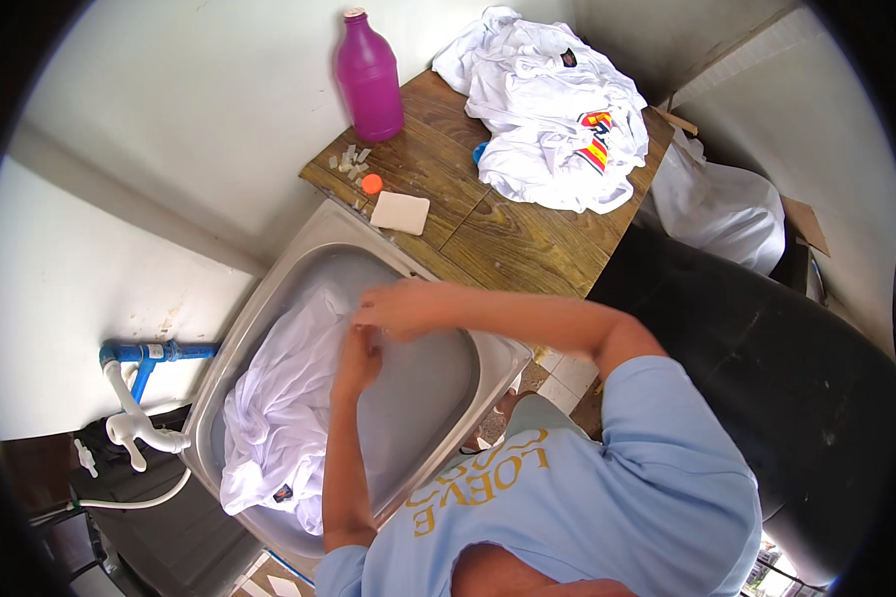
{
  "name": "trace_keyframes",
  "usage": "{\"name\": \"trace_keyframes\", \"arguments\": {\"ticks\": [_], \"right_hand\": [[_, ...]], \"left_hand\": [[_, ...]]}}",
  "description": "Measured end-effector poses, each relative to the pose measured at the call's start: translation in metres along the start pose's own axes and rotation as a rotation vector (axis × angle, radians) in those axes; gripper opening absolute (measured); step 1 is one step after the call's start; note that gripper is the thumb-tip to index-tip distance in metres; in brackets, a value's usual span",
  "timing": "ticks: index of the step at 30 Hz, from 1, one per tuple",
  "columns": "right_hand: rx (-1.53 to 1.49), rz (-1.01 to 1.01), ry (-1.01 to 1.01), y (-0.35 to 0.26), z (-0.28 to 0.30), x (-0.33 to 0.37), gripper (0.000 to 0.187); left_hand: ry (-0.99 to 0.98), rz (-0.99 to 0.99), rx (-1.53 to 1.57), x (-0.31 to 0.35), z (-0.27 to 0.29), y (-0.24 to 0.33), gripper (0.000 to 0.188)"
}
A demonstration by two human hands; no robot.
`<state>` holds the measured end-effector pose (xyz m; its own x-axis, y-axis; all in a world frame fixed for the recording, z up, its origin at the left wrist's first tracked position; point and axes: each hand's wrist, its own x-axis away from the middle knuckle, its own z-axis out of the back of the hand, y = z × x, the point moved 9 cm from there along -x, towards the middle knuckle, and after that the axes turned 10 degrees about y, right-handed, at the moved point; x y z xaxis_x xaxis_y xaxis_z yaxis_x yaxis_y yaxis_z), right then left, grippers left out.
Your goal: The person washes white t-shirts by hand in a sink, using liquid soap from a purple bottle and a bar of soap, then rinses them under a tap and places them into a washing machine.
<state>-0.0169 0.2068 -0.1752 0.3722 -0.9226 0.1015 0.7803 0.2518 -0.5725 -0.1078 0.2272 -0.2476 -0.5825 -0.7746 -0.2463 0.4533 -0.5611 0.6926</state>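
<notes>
Just left of the frame's centre, the left hand point(359, 360) and right hand point(404, 309) meet, grip unclear; the white garment point(287, 390) lies left of them in the sink point(418, 383).

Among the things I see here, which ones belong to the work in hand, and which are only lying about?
In use, apparently: cloth, close to the left hand and right hand; sink.
Untouched: bottle; orange cap; cream block; clothes on the table, though these might belong too.
</notes>
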Motion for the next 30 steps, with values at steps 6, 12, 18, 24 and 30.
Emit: {"name": "trace_keyframes", "arguments": {"ticks": [6,12,18,24,30], "right_hand": [[0.398,-0.180,0.887,0.124,0.191,0.113,0.029],[0.422,-0.170,0.862,0.171,0.202,0.183,0.022],[0.132,0.021,0.903,0.175,0.189,0.215,0.015],[-0.810,-0.258,1.187,0.250,0.208,0.234,0.006],[-1.033,-0.349,1.022,0.229,0.306,0.236,0.027]], "left_hand": [[-0.091,0.332,0.164,0.014,0.036,0.033,0.022],[0.079,0.330,0.161,-0.028,0.048,0.087,0.014],[0.070,-0.035,0.318,-0.122,-0.022,0.200,0.025],[-0.181,-0.427,0.079,-0.161,-0.134,0.251,0.074],[-0.209,-0.621,-0.280,-0.236,-0.148,0.245,0.061]]}}
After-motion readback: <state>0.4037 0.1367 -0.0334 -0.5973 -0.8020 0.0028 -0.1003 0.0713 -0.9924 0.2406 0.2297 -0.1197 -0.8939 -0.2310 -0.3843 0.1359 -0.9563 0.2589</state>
